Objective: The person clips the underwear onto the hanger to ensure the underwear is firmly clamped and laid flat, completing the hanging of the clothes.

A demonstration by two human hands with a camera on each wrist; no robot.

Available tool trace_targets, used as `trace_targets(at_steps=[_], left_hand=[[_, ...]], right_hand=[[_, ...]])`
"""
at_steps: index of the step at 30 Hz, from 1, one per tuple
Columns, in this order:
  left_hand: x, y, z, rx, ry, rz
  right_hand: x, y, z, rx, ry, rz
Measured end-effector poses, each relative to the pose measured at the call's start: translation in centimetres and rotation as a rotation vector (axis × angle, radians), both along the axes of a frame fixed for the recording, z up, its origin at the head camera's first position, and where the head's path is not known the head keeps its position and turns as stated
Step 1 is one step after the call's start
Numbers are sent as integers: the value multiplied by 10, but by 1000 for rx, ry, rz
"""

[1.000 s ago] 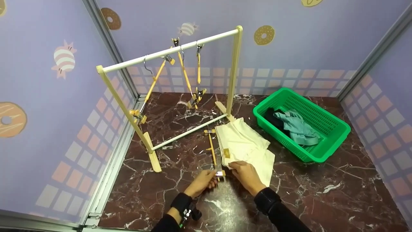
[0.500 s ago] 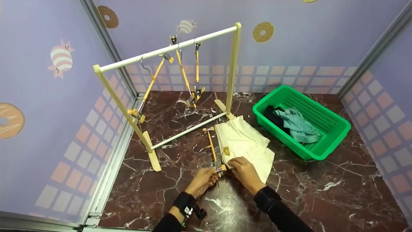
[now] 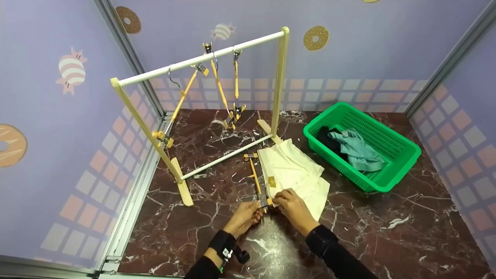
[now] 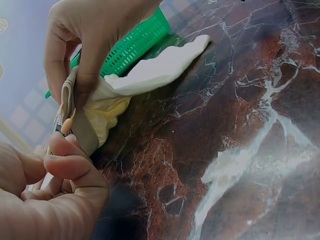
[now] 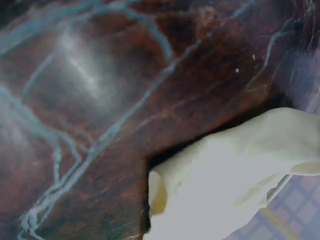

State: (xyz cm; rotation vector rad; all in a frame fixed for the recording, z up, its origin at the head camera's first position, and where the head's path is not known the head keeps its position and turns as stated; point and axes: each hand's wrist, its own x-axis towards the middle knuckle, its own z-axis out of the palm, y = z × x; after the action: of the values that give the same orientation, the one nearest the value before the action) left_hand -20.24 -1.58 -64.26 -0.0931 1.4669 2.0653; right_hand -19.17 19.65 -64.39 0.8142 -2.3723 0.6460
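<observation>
Folded cream shorts lie on the dark marble surface, waistband toward the left. Alongside them lies a wooden clip hanger with a metal hook. My left hand pinches the hanger's near clip. Thumb and fingers of my right hand pinch the near corner of the waistband at that clip. Up close in the left wrist view, the layered waistband stands at the clip's mouth; whether the clip bites it cannot be told. The right wrist view shows the shorts but no fingers.
A wooden rack with a white top rail stands behind, and several clip hangers hang from it. To the right sits a green basket holding a teal garment and a dark one. Patterned walls enclose the surface.
The near clip has come up and rightward in my left hand, to the waistband corner. My right hand stays at that corner, its fingers now closer to the clip.
</observation>
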Motion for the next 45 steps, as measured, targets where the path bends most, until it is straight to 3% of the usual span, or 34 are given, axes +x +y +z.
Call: trace_targets(at_steps=[17, 27, 34, 39, 45], left_hand=[[-3, 1, 4, -49, -8, 0], [-5, 2, 5, -88, 16, -18], [-5, -1, 2, -89, 42, -50], [-4, -3, -4, -180, 132, -57], [0, -3, -7, -495, 360, -34]], right_hand=[[-1, 1, -2, 37, 43, 27], [1, -3, 0, 60, 5, 121], [2, -6, -5, 77, -25, 129], [4, -10, -9, 97, -74, 152], [1, -13, -2, 116, -115, 95]])
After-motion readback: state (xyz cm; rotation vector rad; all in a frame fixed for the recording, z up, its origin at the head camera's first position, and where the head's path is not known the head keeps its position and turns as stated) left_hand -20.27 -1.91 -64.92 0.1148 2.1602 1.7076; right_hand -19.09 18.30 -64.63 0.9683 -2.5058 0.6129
